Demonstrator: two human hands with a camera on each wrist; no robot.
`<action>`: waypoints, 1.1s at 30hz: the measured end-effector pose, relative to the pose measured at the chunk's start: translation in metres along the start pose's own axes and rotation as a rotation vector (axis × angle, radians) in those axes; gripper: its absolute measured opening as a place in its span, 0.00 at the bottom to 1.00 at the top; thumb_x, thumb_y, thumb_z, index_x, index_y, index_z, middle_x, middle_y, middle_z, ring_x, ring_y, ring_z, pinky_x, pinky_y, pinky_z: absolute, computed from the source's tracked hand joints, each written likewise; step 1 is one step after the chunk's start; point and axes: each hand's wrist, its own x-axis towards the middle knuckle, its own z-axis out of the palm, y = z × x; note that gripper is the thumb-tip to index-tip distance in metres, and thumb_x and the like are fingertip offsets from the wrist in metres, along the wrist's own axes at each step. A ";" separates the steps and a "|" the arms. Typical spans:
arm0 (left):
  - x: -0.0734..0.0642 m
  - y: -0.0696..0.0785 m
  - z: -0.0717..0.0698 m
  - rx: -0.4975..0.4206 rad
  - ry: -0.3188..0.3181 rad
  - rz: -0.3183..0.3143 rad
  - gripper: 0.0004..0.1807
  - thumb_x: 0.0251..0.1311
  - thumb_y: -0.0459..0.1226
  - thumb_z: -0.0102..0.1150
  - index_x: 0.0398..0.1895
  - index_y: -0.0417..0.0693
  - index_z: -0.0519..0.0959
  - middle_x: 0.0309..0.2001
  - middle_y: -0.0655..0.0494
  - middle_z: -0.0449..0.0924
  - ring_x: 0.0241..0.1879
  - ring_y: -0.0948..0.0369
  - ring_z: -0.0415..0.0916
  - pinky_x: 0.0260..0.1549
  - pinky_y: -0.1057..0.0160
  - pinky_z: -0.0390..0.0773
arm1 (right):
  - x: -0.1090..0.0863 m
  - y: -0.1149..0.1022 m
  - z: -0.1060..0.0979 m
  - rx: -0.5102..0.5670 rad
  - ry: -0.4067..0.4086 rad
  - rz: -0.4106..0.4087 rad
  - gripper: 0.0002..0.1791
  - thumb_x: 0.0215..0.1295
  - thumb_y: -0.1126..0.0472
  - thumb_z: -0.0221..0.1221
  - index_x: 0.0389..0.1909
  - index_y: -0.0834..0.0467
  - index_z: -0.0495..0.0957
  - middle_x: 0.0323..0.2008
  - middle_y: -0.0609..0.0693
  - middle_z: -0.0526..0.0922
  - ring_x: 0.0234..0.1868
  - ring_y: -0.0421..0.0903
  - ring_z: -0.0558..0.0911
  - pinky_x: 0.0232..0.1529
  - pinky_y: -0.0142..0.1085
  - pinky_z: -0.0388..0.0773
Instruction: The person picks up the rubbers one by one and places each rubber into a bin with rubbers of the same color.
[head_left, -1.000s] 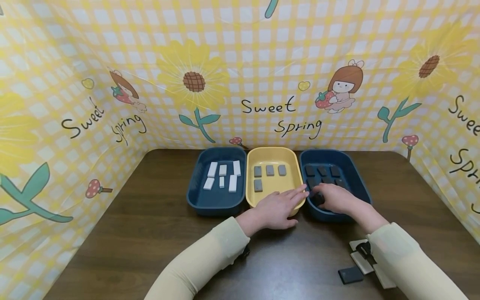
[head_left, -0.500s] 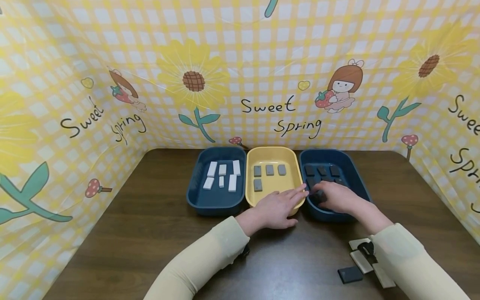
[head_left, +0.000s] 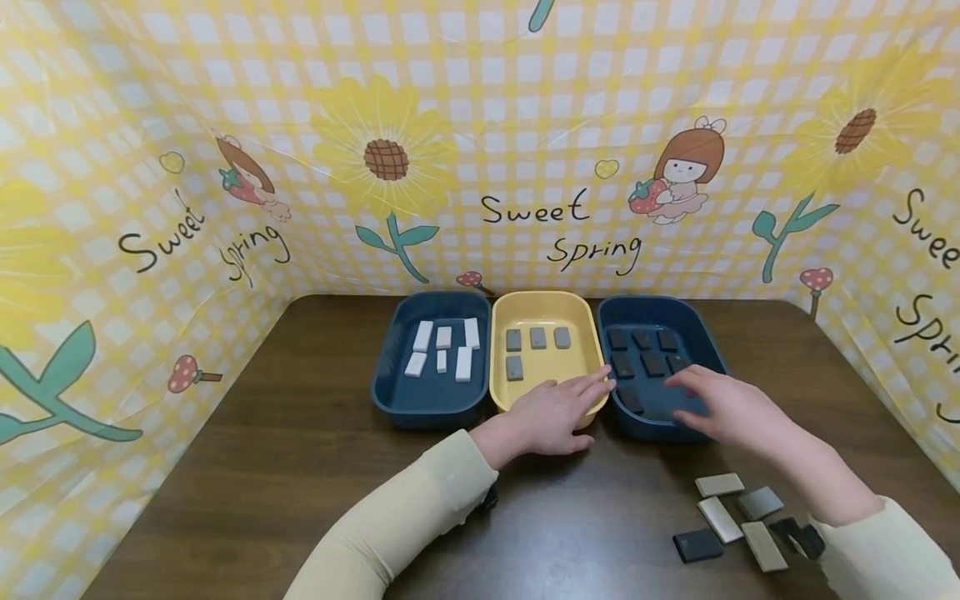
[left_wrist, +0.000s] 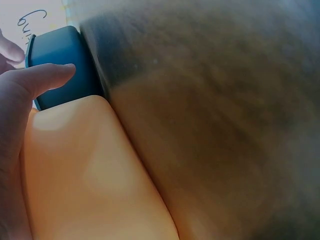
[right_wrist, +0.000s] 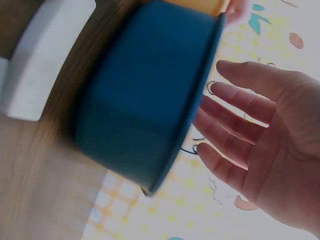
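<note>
My left hand point(head_left: 551, 417) rests with straight fingers on the near right rim of the yellow tray point(head_left: 558, 367), fingertips at the neighbouring blue tray. In the left wrist view its thumb point(left_wrist: 52, 80) lies across the tray walls. My right hand point(head_left: 731, 408) is over the near right side of the right blue tray point(head_left: 663, 429). Its fingers are spread and loosely bent, and the right wrist view shows nothing in them. Several dark tiles lie in rows in that tray; the nearest dark tile point(head_left: 630, 400) is at its front left. Several grey tiles point(head_left: 513, 368) lie in the yellow tray.
Another blue tray point(head_left: 431, 408) on the left holds several white tiles point(head_left: 464, 364). On the brown table point(head_left: 247, 450), near my right sleeve, lie several beige tiles point(head_left: 764, 546), a grey tile point(head_left: 761, 502) and a black tile point(head_left: 697, 546). A patterned cloth point(head_left: 480, 167) stands behind.
My right hand has let go of a dark tile at the tray's front left and moved right and back, uncovering the tiles there. My left hand has stayed put.
</note>
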 end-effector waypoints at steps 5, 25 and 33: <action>0.000 -0.001 0.001 0.009 0.011 0.011 0.46 0.64 0.53 0.58 0.78 0.53 0.47 0.78 0.58 0.37 0.72 0.64 0.49 0.62 0.51 0.65 | -0.022 -0.005 -0.004 -0.019 0.027 0.007 0.22 0.57 0.58 0.69 0.52 0.59 0.78 0.47 0.54 0.81 0.43 0.52 0.82 0.34 0.48 0.79; 0.000 0.000 -0.001 0.008 -0.004 0.015 0.46 0.64 0.53 0.57 0.78 0.53 0.45 0.78 0.58 0.37 0.72 0.64 0.49 0.62 0.52 0.64 | -0.078 -0.020 0.028 0.007 -0.168 -0.114 0.26 0.46 0.55 0.75 0.47 0.54 0.80 0.42 0.43 0.80 0.35 0.38 0.80 0.32 0.39 0.79; 0.000 0.001 -0.002 0.003 -0.008 0.006 0.46 0.64 0.52 0.57 0.78 0.53 0.46 0.78 0.58 0.37 0.72 0.64 0.49 0.62 0.52 0.64 | -0.082 -0.024 0.043 0.095 -0.270 -0.138 0.22 0.46 0.58 0.75 0.44 0.50 0.80 0.38 0.37 0.75 0.34 0.32 0.74 0.32 0.35 0.77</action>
